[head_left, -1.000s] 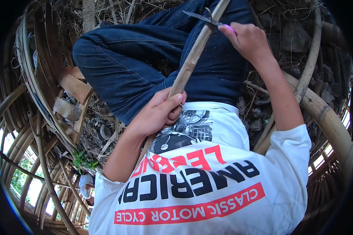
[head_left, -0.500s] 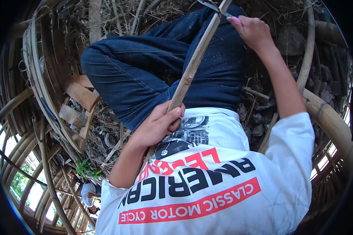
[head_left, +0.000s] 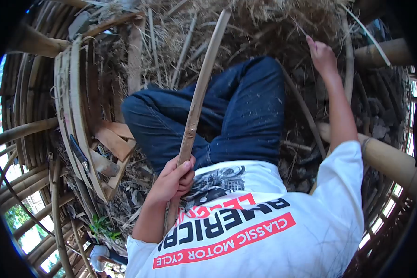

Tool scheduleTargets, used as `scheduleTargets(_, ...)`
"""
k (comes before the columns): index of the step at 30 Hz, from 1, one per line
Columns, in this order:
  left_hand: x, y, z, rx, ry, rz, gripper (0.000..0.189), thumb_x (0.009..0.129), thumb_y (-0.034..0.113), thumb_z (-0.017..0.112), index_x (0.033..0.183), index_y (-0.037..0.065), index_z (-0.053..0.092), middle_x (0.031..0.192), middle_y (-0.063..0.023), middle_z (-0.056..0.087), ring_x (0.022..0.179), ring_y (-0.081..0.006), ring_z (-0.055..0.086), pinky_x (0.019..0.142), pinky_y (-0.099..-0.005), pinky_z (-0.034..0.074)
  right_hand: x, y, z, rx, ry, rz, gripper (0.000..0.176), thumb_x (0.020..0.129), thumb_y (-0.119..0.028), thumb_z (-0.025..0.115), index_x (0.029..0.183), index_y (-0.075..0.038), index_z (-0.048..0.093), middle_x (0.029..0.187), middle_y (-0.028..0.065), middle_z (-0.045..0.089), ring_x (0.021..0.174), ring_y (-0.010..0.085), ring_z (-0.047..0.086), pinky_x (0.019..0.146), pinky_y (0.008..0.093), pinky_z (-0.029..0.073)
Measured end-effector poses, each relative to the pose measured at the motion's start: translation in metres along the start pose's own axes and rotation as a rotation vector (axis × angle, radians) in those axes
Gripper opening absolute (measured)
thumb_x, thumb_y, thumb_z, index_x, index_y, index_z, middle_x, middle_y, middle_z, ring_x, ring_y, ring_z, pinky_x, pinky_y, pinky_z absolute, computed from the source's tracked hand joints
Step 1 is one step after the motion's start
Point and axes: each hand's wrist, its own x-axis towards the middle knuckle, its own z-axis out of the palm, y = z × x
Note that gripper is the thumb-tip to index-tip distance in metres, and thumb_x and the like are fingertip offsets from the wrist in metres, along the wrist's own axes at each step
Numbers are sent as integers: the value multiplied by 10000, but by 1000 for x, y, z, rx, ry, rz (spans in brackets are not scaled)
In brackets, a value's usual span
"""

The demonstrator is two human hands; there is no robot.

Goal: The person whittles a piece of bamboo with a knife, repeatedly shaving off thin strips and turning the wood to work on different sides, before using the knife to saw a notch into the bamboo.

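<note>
My left hand [head_left: 175, 180] is closed around the lower part of a long split bamboo strip [head_left: 200, 92], near my waist. The strip rises over my crossed legs in dark jeans, its far end free above the knees. At the upper right, beyond my knee, my right hand [head_left: 323, 58] is closed on a knife [head_left: 309, 39]. Its handle looks pinkish, and its thin blade is blurred against the straw. Knife and strip are apart.
Dry straw and shavings [head_left: 264, 28] cover the ground ahead. Bent bamboo strips [head_left: 74, 116] and wood pieces [head_left: 113, 141] lie at left. A thick bamboo pole [head_left: 389, 162] is at right. Another person [head_left: 99, 257] shows at the lower left.
My right hand has moved away from the strip toward the upper right, taking the knife off it. The strip stands steeper in view, still in my left hand. The head view has shifted.
</note>
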Motion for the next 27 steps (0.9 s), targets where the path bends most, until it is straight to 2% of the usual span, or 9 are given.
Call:
scheduleTargets(2,4,10,-2,-50,-33,28,185,1010,278,434,944,109,403,547,76,254,412,-19,217,350,-188,180,-4,-3,-2,131,48,66,601,931,-560,433,788,-18,649,814,286,608,855,489,567,726,527,462)
scheduleTargets(4,7,15,1,-112,-69,65,200,1003,302,448,935,119,403,545,76,249,410,-20,217,349,-186,178,-11,5,9,368,119,158,652,936,-583,414,672,-13,590,667,219,615,682,421,607,633,463,465)
scheduleTargets(6,10,20,6,-70,-80,108,222,996,328,460,927,126,399,543,75,251,415,-20,221,357,-184,183,-22,24,28,791,-72,462,624,941,-604,393,583,-98,469,498,43,476,432,211,490,436,346,371)
scheduleTargets(8,12,24,11,-85,-132,140,244,989,350,472,922,127,399,543,73,252,422,-19,224,365,-182,187,-55,-8,13,1173,-211,663,502,934,-625,396,645,-218,345,488,-115,257,341,23,202,337,209,125)
scheduleTargets(12,16,30,16,-127,-259,125,291,977,395,480,921,120,402,541,75,257,425,-15,220,370,-181,180,-95,-12,34,1428,-321,739,418,947,-576,412,764,-201,431,479,-87,274,329,47,226,316,224,157)
scheduleTargets(15,18,30,23,-126,-317,121,344,961,437,482,897,107,411,527,82,238,413,-11,207,347,-179,168,-117,-24,37,1439,-319,752,337,966,-492,419,835,-183,454,485,-69,293,331,48,251,314,222,174)
scheduleTargets(21,22,27,33,-138,-413,93,396,954,481,466,784,139,366,510,85,231,399,-17,201,326,-181,163,-139,-51,48,1557,-181,750,315,982,-462,434,845,-179,452,535,-60,339,340,47,270,312,216,190)
scheduleTargets(26,23,24,32,-218,-483,76,434,951,532,429,779,143,341,542,77,232,440,-28,236,336,-177,190,-142,-78,36,1622,-119,678,335,976,-489,433,855,-178,462,535,-53,332,347,56,262,328,225,195)
scheduleTargets(27,23,23,33,-287,-527,62,441,951,539,418,782,140,338,565,65,242,458,-36,251,339,-179,204,-141,-83,25,1810,-136,725,339,976,-494,429,862,-178,474,534,-53,324,355,60,260,339,226,197)
